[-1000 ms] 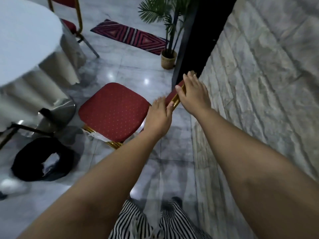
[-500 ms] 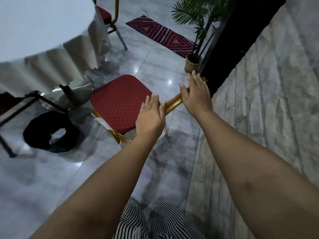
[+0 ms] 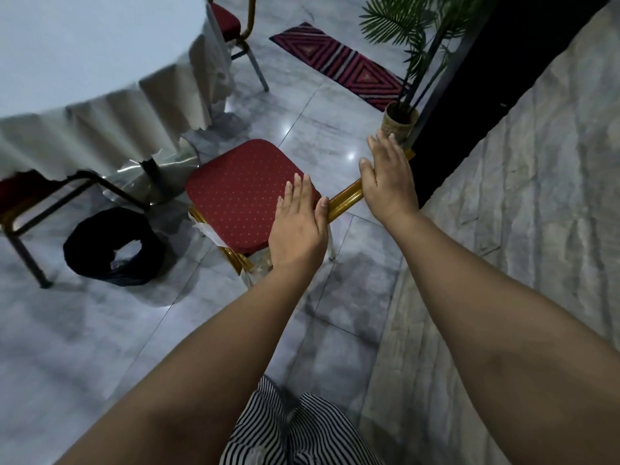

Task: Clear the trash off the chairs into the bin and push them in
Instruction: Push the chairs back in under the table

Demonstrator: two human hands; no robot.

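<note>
A chair with a red dotted seat (image 3: 240,196) and a gold frame stands in front of me, facing the round table (image 3: 84,68). Its seat is bare. My left hand (image 3: 297,224) lies over the near end of the gold top rail (image 3: 345,200) of the backrest, fingers stretched forward over the seat's edge. My right hand (image 3: 389,181) covers the far end of the same rail, palm down. A black bag-lined bin (image 3: 114,246) sits on the floor left of the chair. Some crumpled clear plastic (image 3: 209,231) hangs at the seat's lower edge.
The white tablecloth hangs close to the chair's front. A second red chair (image 3: 20,203) stands at the left by the bin, a third (image 3: 231,25) at the far side. A potted palm (image 3: 401,120), a patterned rug (image 3: 339,65) and a stone wall (image 3: 520,196) lie to the right.
The chair has slid forward toward the table under both hands. My fingers have flattened out over the top rail, and more of the table has come into view.
</note>
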